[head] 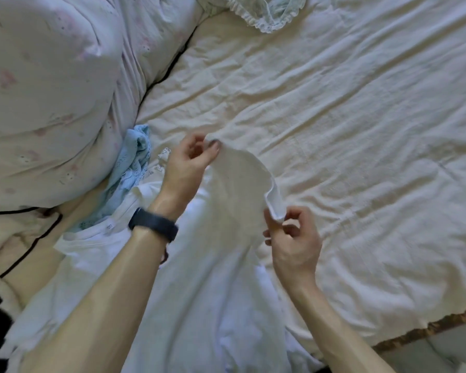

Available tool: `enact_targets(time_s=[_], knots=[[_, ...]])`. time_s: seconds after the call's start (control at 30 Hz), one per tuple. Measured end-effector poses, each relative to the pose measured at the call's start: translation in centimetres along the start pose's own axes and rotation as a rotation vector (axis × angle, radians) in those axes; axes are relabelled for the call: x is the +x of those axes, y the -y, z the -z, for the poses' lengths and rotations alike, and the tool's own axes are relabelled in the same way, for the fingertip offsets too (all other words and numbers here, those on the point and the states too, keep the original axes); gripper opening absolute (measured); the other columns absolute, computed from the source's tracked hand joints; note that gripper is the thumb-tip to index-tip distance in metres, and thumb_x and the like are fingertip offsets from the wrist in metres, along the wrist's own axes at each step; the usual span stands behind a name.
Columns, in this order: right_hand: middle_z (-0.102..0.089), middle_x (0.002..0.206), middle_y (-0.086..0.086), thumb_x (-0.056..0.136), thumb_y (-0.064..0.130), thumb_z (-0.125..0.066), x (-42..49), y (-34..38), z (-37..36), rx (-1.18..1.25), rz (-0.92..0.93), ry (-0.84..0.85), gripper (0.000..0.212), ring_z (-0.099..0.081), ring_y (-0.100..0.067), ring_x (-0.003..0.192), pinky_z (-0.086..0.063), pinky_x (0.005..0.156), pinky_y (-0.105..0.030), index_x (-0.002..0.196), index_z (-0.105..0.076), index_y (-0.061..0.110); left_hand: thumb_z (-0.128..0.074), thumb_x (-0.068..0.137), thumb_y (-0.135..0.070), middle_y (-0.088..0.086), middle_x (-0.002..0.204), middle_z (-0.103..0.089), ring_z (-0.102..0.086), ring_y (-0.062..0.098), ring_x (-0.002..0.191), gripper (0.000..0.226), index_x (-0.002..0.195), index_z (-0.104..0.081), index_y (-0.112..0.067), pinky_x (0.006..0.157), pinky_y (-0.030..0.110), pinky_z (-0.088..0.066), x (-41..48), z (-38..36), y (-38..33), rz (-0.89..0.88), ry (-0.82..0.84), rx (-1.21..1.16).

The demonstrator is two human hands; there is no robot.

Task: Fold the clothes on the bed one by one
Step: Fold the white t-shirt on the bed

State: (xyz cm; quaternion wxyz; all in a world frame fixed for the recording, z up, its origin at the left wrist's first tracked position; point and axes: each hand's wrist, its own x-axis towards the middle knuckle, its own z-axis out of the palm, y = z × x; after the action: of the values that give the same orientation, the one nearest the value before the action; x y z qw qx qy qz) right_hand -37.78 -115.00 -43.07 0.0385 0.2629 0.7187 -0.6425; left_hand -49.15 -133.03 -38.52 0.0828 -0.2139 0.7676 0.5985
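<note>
You wear a broad dark wristband [154, 224] on your left wrist, just behind your left hand [189, 165]. A small reddish bit [164, 255] shows under it, too blurred to name. Your left forearm [105, 292] and right forearm [334, 319] are bare.

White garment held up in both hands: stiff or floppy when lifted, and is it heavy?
Probably floppy: the white garment sags in a curve between the left hand and right hand. Likely light, since fingertip pinches alone hold it.
</note>
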Motion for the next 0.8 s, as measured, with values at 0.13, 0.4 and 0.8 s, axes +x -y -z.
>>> enact_targets(time_s=[0.13,0.4,0.8], knots=[[-0.052,0.093,0.014,0.076,0.004,-0.075,-8.9,-3.6,0.3,-0.263,0.271,0.214,0.033,-0.056,0.001,0.074,-0.046,0.054,-0.014,0.084,-0.056,0.03,-0.065,0.078,-0.032,-0.014,0.107,-0.065,-0.062,0.01,0.1,0.008,0.081,-0.066,-0.025,0.078,0.022,-0.048,-11.1,7.4,3.3,0.066,-0.144,0.175],[-0.064,0.114,0.01,0.084,0.033,-0.078,-15.4,-8.4,0.0,-0.385,-0.337,0.356,0.027,-0.067,-0.006,0.086,-0.053,0.081,-0.02,0.104,-0.06,0.037,-0.061,0.078,-0.013,-0.006,0.116,-0.051,-0.053,0.018,0.114,0.03,0.103,-0.057,-0.03,0.089,0.031,-0.043,-17.3,15.7,12.8,0.305,0.124,0.887],[-0.051,0.06,0.003,0.084,0.05,-0.078,-5.9,-4.2,-5.5,0.2,-0.947,0.017,0.035,-0.05,-0.01,0.046,-0.034,0.036,-0.017,0.095,-0.066,0.019,-0.068,0.073,-0.052,0.008,0.09,-0.068,-0.065,0.026,0.077,0.053,0.104,-0.066,-0.008,0.066,0.03,-0.056,-1.9,10.6,9.3,0.558,0.081,0.632]])
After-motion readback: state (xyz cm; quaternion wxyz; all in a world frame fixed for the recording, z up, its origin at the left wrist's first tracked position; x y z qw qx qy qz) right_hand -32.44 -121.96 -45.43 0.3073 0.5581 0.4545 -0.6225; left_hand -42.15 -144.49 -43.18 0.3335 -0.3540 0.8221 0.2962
